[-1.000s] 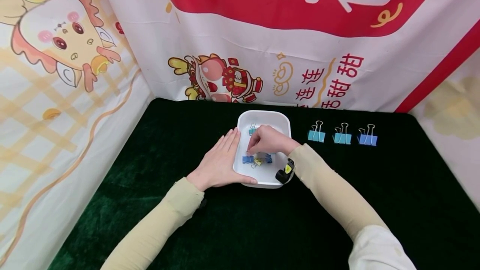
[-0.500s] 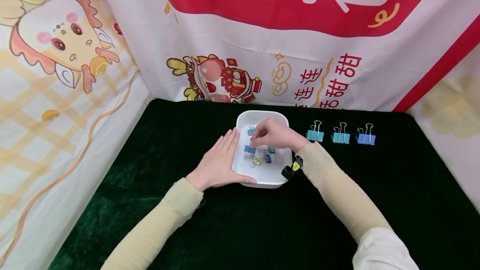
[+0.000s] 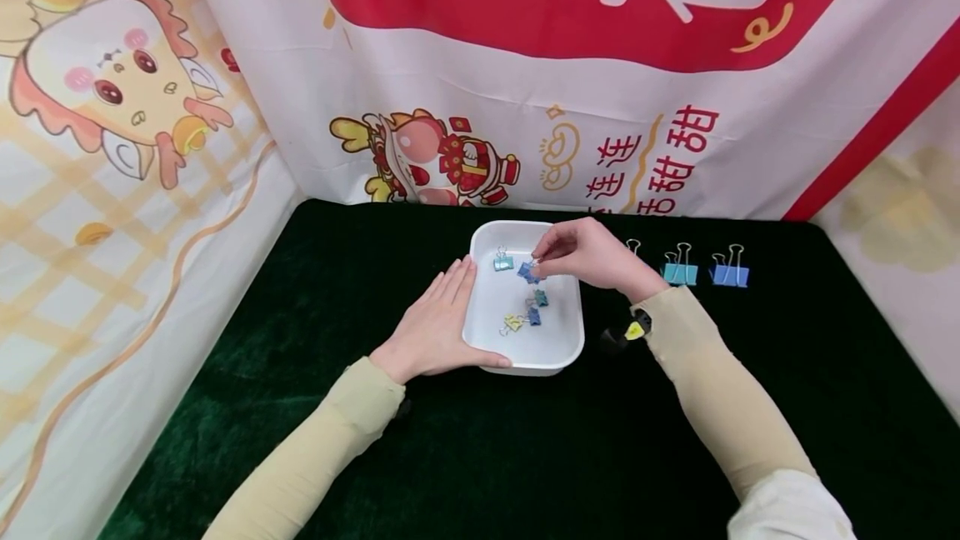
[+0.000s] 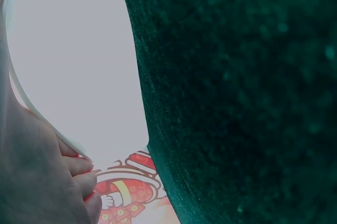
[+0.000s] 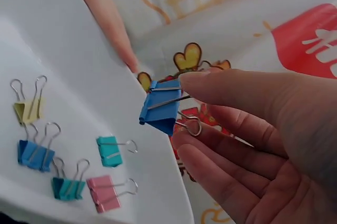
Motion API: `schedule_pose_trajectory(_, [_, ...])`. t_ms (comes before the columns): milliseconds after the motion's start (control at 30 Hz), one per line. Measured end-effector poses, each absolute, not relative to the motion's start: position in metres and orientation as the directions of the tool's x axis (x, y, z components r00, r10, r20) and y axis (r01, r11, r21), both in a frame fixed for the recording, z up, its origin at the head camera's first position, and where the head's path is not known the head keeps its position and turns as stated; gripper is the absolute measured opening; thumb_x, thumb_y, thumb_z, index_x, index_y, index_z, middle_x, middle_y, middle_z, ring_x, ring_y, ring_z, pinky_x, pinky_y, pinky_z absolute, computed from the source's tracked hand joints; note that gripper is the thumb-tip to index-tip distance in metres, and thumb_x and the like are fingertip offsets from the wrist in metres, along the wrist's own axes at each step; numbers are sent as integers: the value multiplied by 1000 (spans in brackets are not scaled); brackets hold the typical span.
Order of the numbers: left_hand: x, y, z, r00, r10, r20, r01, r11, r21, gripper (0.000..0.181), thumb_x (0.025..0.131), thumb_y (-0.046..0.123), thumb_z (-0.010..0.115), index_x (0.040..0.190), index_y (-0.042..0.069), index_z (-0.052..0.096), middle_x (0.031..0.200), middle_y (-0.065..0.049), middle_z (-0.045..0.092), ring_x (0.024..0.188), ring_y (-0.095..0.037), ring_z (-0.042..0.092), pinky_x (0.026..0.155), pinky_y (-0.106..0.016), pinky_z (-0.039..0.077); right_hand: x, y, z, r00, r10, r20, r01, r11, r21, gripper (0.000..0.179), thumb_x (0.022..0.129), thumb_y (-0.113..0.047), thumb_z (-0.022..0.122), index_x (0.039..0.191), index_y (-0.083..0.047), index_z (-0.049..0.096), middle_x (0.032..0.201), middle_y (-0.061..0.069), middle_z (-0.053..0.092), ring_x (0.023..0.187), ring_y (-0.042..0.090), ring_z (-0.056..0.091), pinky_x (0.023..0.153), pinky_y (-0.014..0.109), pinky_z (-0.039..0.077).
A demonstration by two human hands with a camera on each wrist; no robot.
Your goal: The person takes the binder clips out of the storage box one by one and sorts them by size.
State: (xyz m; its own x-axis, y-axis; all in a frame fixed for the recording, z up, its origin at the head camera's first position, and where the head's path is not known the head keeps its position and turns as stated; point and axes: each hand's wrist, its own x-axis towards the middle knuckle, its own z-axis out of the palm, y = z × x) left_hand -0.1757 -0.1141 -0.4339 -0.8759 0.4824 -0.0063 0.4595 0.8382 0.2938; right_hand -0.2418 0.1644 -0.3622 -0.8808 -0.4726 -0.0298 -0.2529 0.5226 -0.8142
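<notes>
My right hand (image 3: 588,252) pinches a blue binder clip (image 5: 162,105) by its wire handle between thumb and fingers, over the far right part of a white tray (image 3: 558,346). In the right wrist view the tray also holds a yellow clip (image 5: 30,109), another blue clip (image 5: 36,155), a pink clip (image 5: 103,193) and two teal clips, one of them the upper clip (image 5: 109,151). My left hand (image 3: 435,323) rests along the tray's left side, fingers straight, thumb across the near rim. The left wrist view shows its fingers (image 4: 79,174) against the tray's wall.
On the dark green cloth (image 3: 637,448), right of the tray, stand larger binder clips in a row: a teal clip (image 3: 680,274), a blue clip (image 3: 731,275) and one mostly hidden behind my right hand. A printed curtain (image 3: 420,65) hangs behind the table.
My right hand has lifted the blue clip from the tray's near left area and carried it right and away from me. The left hand stays in place.
</notes>
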Motion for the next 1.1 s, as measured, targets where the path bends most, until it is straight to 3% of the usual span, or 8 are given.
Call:
schedule_pose_trajectory(233, [-175,-114,-436,-879,477,2,455,837,303,144,64,100,49,164,8,2,170,-4,-2,155,-18,-1,123,-37,3,-238,196,-353,-927,-369,-67,-141,509,-849,42,84,-20,87,121,-6,73,112,8,74,100,21,72,88,37,58])
schedule_pose_trajectory(433, [-175,-115,-436,-875,484,23,470,836,285,144,64,101,47,164,7,2,170,-6,0,155,-19,1,123,-38,4,-228,224,-341,-957,-283,-60,-107,538,-836,46,85,-26,87,123,-4,73,114,9,74,99,20,72,89,36,58])
schedule_pose_trajectory(700, [-175,-114,-435,-873,488,18,473,836,277,145,62,103,44,163,10,-3,171,-6,-1,155,-18,0,123,-37,4,-218,260,-329,-973,-213,-90,-60,610,-790,51,84,-39,85,124,-9,73,118,9,73,103,19,70,99,46,51])
schedule_pose_trajectory(800, [-176,-114,-435,-875,484,14,468,838,280,145,62,102,45,164,9,-1,171,-5,-1,155,-18,0,123,-37,3,-216,271,-327,-972,-210,-104,-60,655,-753,52,85,-42,84,124,-10,73,118,7,73,104,18,70,97,42,53])
schedule_pose_trajectory(967, [-177,-113,-435,-876,483,12,466,839,282,145,62,102,46,164,9,0,171,-4,-1,155,-18,0,123,-37,3,-214,286,-328,-959,-257,-121,-94,688,-719,50,88,-39,82,125,-7,73,116,8,74,100,17,70,85,24,55])
schedule_pose_trajectory(1100, [-177,-113,-435,-875,485,12,468,836,286,145,62,102,46,164,10,-1,171,-4,-2,154,-18,0,123,-37,3,-213,295,-332,-937,-314,-150,-112,678,-726,46,91,-34,80,125,-5,72,116,10,73,98,16,70,82,19,54])
